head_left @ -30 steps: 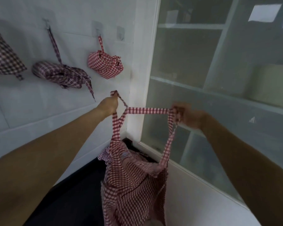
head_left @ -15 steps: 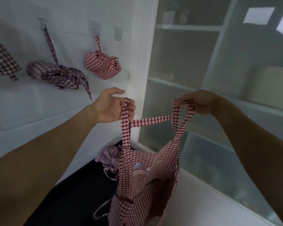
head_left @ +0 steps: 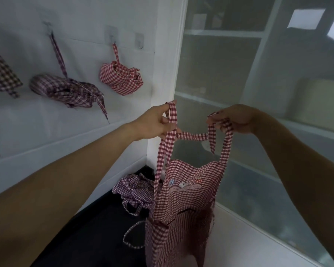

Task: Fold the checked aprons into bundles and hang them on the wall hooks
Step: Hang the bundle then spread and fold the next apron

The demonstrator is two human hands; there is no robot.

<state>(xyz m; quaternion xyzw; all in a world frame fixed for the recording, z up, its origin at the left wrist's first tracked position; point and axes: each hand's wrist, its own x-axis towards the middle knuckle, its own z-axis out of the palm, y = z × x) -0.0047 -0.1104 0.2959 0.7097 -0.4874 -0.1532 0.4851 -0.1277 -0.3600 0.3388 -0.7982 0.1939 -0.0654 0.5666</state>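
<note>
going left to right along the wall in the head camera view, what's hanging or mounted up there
Dark checked bundle at the frame edge → purple checked bundle → red checked bundle → bare hook, with nothing hanging on it.

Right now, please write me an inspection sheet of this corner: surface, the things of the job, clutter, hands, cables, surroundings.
Surface: white wall with three stick-on hooks; the rightmost hook is free.
Job's things: red checked apron held up unfolded by its straps; red bundle and purple bundle hang on hooks; a third checked piece hangs at the left edge, its hook out of frame.
Clutter: purple checked apron crumpled on the dark floor in the corner.
Hands: left hand pinches one strap; right hand grips the other strap.
Cables: nothing seen.
Surroundings: frosted glass partition to the right, shelves dimly behind it.
</note>
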